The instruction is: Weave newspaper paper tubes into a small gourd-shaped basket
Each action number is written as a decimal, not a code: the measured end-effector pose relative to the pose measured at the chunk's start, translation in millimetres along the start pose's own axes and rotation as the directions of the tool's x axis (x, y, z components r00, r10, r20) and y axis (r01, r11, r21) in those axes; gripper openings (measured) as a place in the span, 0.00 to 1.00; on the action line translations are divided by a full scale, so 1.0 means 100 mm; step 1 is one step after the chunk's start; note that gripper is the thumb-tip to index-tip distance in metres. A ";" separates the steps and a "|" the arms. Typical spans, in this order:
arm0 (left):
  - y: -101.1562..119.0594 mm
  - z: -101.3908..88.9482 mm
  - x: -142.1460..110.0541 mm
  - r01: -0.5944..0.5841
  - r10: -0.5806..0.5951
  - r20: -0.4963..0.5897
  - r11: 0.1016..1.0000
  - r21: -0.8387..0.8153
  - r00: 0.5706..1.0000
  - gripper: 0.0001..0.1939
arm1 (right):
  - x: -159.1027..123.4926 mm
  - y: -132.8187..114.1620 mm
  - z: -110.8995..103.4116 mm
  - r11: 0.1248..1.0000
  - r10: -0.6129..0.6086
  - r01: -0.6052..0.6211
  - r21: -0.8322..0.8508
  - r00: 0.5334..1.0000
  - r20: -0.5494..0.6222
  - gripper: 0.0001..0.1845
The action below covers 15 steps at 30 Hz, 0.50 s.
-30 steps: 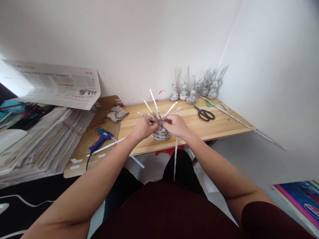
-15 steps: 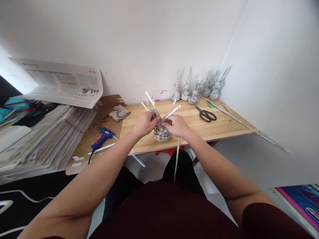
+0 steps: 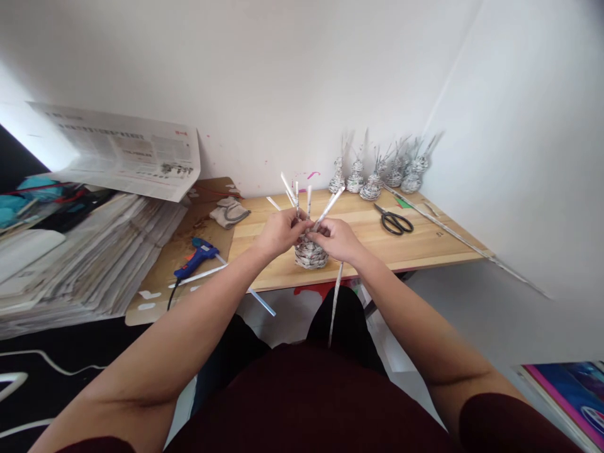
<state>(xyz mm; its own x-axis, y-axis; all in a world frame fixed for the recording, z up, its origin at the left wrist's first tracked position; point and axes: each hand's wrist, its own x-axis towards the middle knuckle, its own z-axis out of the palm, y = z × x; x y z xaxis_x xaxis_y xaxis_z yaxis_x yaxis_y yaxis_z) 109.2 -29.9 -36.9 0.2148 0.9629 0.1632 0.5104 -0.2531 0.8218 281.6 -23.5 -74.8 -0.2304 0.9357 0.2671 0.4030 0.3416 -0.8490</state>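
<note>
A small round vessel woven from rolled newspaper [image 3: 311, 256] stands near the table's front edge, with several paper tubes sticking up from its top. My left hand [image 3: 282, 233] is closed around the upright tubes at the vessel's left upper side. Against the right upper side, my right hand [image 3: 337, 239] pinches a newspaper tube [image 3: 336, 299], whose long tail hangs below the hand past the table edge towards my lap. The fingertips of both hands nearly meet at the rim and hide part of it.
Several similar woven vessels [image 3: 370, 187] stand at the back right. Scissors [image 3: 395, 221] and a long paper tube [image 3: 443, 226] lie on the right. Left are a blue glue gun [image 3: 198, 255] with its cord, a glove-like cloth [image 3: 229, 212] and a newspaper stack [image 3: 94, 264].
The upright tubes have shifted, and one now stands more upright between my hands. My fingers have moved slightly at the rim. The whole view has swung a little to the left.
</note>
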 end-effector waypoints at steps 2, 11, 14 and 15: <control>0.04 -0.05 -0.02 0.056 -0.052 0.048 0.995 -0.089 0.998 0.10 | 0.00 0.03 -0.01 0.997 -0.010 0.008 0.072 1.000 0.030 0.05; 0.17 -0.19 -0.10 0.077 -0.079 0.051 0.996 0.052 0.996 0.15 | 0.00 0.10 0.03 0.994 -0.017 0.013 0.106 0.999 0.040 0.08; 0.16 -0.26 -0.13 0.107 -0.128 0.053 0.948 0.298 0.990 0.21 | -0.02 0.05 0.02 1.000 -0.013 0.013 0.023 1.000 0.004 0.08; 0.16 -0.29 -0.17 0.091 -0.130 0.062 0.897 0.433 0.990 0.22 | -0.04 0.03 0.02 1.000 -0.010 0.010 -0.003 1.000 -0.013 0.08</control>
<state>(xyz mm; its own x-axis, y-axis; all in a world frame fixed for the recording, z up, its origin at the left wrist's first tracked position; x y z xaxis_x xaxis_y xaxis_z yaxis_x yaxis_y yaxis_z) 89.6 -47.8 -10.8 0.1978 0.9800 0.0207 0.8378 -0.1800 0.5154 282.0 -26.2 -78.8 -0.2233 0.9333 0.2813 0.4034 0.3512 -0.8449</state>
